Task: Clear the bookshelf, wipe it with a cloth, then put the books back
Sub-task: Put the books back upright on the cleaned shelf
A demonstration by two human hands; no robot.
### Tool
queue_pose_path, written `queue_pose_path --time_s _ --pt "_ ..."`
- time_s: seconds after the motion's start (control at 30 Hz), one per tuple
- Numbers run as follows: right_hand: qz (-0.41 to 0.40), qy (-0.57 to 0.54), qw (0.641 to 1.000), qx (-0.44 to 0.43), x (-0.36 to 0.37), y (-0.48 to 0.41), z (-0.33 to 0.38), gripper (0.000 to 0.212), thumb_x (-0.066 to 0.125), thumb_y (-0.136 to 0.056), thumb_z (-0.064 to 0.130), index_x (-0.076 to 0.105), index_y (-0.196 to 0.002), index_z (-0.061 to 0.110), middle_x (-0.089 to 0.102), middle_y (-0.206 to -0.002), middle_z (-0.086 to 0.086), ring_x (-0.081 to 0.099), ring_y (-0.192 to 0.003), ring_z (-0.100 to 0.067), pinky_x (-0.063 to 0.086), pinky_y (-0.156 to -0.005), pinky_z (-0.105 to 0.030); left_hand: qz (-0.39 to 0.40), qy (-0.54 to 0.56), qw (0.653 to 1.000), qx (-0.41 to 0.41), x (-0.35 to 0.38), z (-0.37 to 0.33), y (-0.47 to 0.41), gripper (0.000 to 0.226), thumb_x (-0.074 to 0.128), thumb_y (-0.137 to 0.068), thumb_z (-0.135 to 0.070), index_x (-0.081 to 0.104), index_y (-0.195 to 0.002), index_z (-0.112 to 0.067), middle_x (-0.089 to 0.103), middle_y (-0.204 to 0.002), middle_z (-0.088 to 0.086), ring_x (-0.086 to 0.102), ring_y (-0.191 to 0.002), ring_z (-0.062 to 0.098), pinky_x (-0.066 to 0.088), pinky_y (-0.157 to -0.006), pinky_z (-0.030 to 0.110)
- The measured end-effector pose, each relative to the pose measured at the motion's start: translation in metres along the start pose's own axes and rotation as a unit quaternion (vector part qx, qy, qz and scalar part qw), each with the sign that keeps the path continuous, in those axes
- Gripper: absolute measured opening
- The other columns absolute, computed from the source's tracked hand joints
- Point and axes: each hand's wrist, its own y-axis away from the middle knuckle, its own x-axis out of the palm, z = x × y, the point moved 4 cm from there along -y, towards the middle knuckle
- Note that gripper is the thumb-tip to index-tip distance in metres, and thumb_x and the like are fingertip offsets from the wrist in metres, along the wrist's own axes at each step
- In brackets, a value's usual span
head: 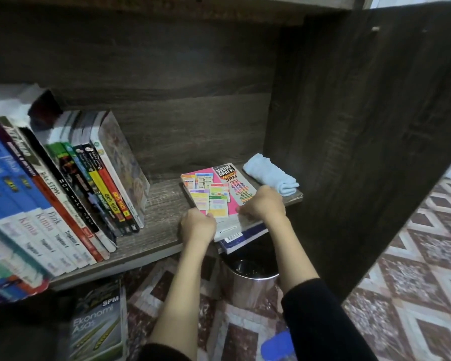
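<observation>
Dark wood frames the head view: the shelf (162, 204) runs under our hands and a side panel (336, 152) stands close to the right of our right fingers. Our left hand (198, 225) and right hand (263, 204) both curl round the near edge of a flat stack of books (219, 188), which lies on the shelf with its near end hanging over the front lip. Just beyond our right fingertips lies a folded pale-blue cloth (271, 175), touching or nearly touching the stack. Well to the left of our left fingers, a row of books (89, 183) leans on the shelf.

We judge this to be a book-handling step, but we cannot tell whether the stack is coming out or going back. Either way, the next move calls for a level, two-handed hold so the lower books do not slide.

Bare board lies open between our left fingers and the row. Below our wrists stands a metal bin (250, 280), and another book (99, 321) lies on the floor.
</observation>
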Motion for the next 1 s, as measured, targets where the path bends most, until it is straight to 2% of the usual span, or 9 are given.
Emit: queue_pose_path --time_s 0.2,0.37,0.47,0.53,0.63,0.73,0.8,0.93,1.0 --pt "0.045 -0.204 0.978 0.025 -0.004 0.000 -0.009 0.026 0.079 -0.075 0.025 0.059 -0.082 0.011 0.067 -0.090 -0.006 0.065 -0.088 -0.021 0.054 -0.084 -0.035 -0.001 0.044 0.999 -0.030 -0.013 0.003 -0.003 0.019 0.051 -0.089 -0.011 0.070 -0.089 -0.013 0.070 -0.094 0.011 0.065 -0.090 0.035 0.046 -0.068 0.032" --pt "0.124 -0.447 0.886 0.028 -0.011 0.024 0.004 0.020 0.063 -0.085 -0.007 0.049 -0.093 0.005 0.066 -0.106 -0.015 0.067 -0.100 -0.033 0.054 -0.088 -0.045 0.017 0.186 0.982 -0.022 -0.020 0.010 -0.008 0.025 0.055 -0.086 -0.006 0.062 -0.067 -0.021 0.071 -0.085 0.004 0.064 -0.073 0.024 0.049 -0.063 0.030" --pt "0.162 -0.533 0.830 -0.019 -0.011 0.041 0.020 0.040 0.057 -0.085 -0.013 0.036 -0.111 0.009 0.061 -0.118 -0.020 0.064 -0.105 -0.035 0.054 -0.086 -0.049 0.004 0.223 0.975 0.011 -0.032 0.003 -0.008 0.028 0.047 -0.091 -0.004 0.061 -0.074 -0.023 0.070 -0.089 0.001 0.065 -0.080 0.021 0.053 -0.079 0.041" --pt "0.141 -0.537 0.829 -0.060 -0.012 0.049 0.031 0.040 0.057 -0.086 -0.012 0.036 -0.112 0.011 0.061 -0.118 -0.018 0.065 -0.104 -0.033 0.055 -0.084 -0.047 -0.009 0.219 0.975 0.047 -0.047 -0.006 -0.008 0.029 0.045 -0.094 -0.006 0.063 -0.084 -0.027 0.068 -0.093 -0.002 0.062 -0.083 0.016 0.051 -0.082 0.036" --pt "0.060 -0.510 0.846 -0.144 -0.007 0.061 0.050 0.037 0.058 -0.088 -0.006 0.036 -0.110 0.013 0.062 -0.112 -0.009 0.065 -0.101 -0.024 0.055 -0.086 -0.045 -0.054 0.192 0.975 0.096 -0.073 -0.015 -0.005 0.036 0.044 -0.096 -0.007 0.055 -0.130 -0.014 0.062 -0.124 0.003 0.056 -0.105 0.010 0.043 -0.089 0.022" --pt "-0.051 -0.416 0.878 -0.230 0.013 0.077 0.070 0.033 0.059 -0.088 0.002 0.036 -0.108 0.017 0.057 -0.094 0.010 0.060 -0.087 -0.010 0.049 -0.084 -0.037 -0.128 0.174 0.966 0.140 -0.102 -0.026 0.004 0.040 0.042 -0.098 -0.007 0.049 -0.137 -0.013 0.054 -0.135 0.000 0.048 -0.113 0.002 0.033 -0.090 0.014" --pt "-0.101 -0.388 0.879 -0.259 0.031 0.093 0.081 0.030 0.055 -0.089 0.000 0.040 -0.113 0.011 0.051 -0.085 0.016 0.054 -0.078 -0.019 0.041 -0.077 -0.035 -0.163 0.188 0.951 0.182 -0.122 -0.037 0.015 0.035 0.042 -0.100 -0.017 0.051 -0.134 -0.016 0.055 -0.134 -0.002 0.047 -0.120 0.004 0.032 -0.095 0.015" --pt "-0.144 -0.354 0.873 -0.303 0.073 0.116 0.100 0.033 0.051 -0.088 -0.003 0.045 -0.120 -0.001 0.066 -0.095 -0.025 0.060 -0.082 -0.047 0.038 -0.067 -0.044 -0.199 0.212 0.924 0.250 -0.157 -0.050 0.035 0.036 0.042 -0.100 -0.029 0.051 -0.133 -0.017 0.057 -0.124 -0.008 0.049 -0.105 -0.011 0.035 -0.089 0.004" --pt "-0.132 -0.332 0.872 -0.334 0.088 0.124 0.110 0.042 0.048 -0.086 0.000 0.036 -0.124 0.012 0.066 -0.096 -0.030 0.059 -0.078 -0.053 0.041 -0.063 -0.045 -0.186 0.191 0.922 0.281 -0.163 -0.053 0.043 0.041 0.047 -0.098 -0.031 0.047 -0.137 -0.018 0.052 -0.122 -0.012 0.043 -0.102 -0.019 0.032 -0.085 -0.003"
